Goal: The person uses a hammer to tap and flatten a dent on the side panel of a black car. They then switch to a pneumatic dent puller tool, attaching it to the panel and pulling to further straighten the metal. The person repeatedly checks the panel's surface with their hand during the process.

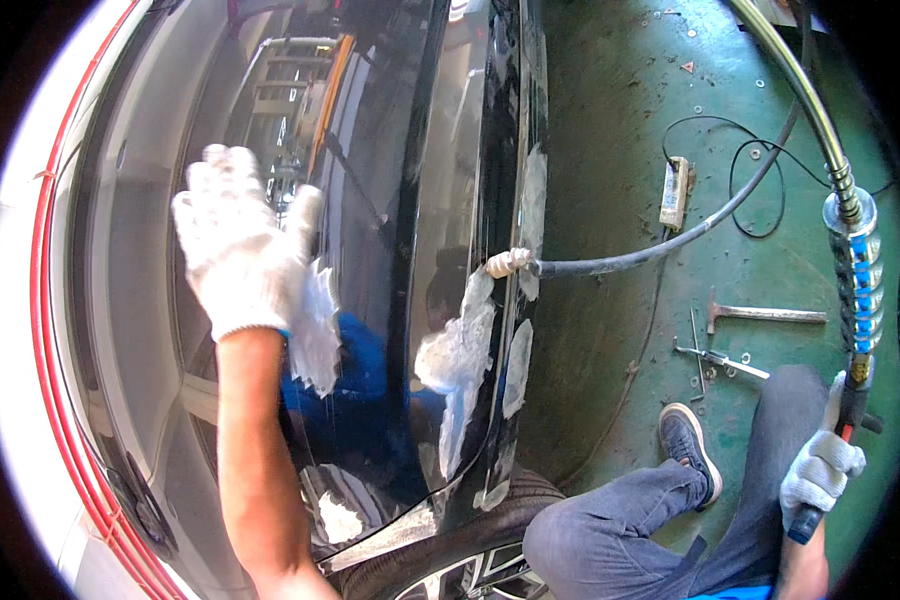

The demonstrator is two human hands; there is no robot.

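Observation:
My left hand (248,240), in a white knit glove, is open over the glossy dark car side panel (370,250), thumb apart from the fingers; I cannot tell whether the palm touches it. My right hand (820,472), gloved too, is closed around the dark handle of a long tool (858,285) with a spiral metal body and a thick hose running upward. The tool stands upright beside my right knee. Bare sanded patches (460,350) show on the panel. A grey cable (620,265) ends in a pale wrapped fitting (510,262) at the panel's lower edge.
On the green floor (600,380) lie a hammer (770,314), a slim metal tool with a pale handle (725,362) and several nuts or washers. Farther off sits a power strip (676,195) with a thin black cord. A car wheel (480,575) is near my bent legs (610,530).

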